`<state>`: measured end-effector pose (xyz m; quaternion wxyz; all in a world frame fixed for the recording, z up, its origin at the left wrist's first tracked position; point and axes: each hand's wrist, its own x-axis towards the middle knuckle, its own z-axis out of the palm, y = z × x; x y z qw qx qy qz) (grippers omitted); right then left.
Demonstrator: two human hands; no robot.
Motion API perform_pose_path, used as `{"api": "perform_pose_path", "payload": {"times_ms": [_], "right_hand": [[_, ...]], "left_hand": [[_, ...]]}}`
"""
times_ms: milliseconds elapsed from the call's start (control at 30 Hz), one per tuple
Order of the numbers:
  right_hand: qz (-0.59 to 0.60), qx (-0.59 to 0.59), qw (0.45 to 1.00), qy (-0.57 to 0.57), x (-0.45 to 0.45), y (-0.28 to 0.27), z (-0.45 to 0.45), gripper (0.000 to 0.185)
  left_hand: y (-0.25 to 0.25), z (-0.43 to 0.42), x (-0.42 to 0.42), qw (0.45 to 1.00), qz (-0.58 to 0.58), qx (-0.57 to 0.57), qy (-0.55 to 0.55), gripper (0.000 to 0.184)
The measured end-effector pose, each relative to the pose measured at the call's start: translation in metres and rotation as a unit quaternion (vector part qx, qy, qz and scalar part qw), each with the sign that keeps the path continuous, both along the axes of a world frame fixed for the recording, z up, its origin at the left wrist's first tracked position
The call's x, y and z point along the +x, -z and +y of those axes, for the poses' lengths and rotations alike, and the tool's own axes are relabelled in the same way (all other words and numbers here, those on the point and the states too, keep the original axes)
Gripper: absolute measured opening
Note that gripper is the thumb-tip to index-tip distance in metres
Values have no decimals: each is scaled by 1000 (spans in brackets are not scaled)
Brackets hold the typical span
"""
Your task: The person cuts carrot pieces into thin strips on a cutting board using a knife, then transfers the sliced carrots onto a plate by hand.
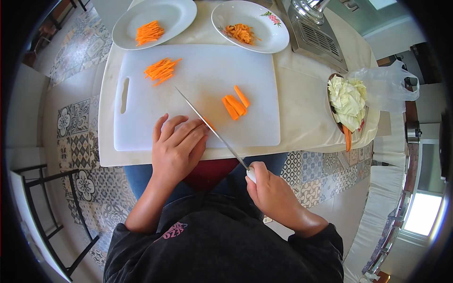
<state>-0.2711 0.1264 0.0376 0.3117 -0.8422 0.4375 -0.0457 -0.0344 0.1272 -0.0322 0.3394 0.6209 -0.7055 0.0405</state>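
Head view: thin orange carrot strips lie loosely piled.

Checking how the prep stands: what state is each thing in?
Left hand: fingers bent, beside blade
Right hand: gripping knife
Knife: angled over board
Board: lying flat
Carrot strips: thin, heaped
Carrot sticks: thicker
Oval plate: holding carrot strips
Flowered plate: holding carrot shreds
Cabbage: leaves piled
Plastic bag: crumpled

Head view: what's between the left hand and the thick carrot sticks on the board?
The knife blade and a small carrot piece by the left hand; then bare cutting board up to the carrot sticks.
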Motion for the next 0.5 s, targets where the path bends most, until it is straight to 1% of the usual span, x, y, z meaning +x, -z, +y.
{"api": "perform_pose_path", "payload": {"times_ms": [267, 367, 500], "right_hand": [[1, 6, 1000, -5, 2, 5, -4, 20], [25, 35, 999, -2, 5, -1, -5, 20], [26, 59, 998, 10, 10, -6, -7, 21]], "left_hand": [[-4, -1, -1, 1000, 6, 3, 1, 20], [-4, -1, -1, 1000, 8, 6, 2, 21], [-3, -1, 0, 1000, 1, 12, -3, 21]]}}
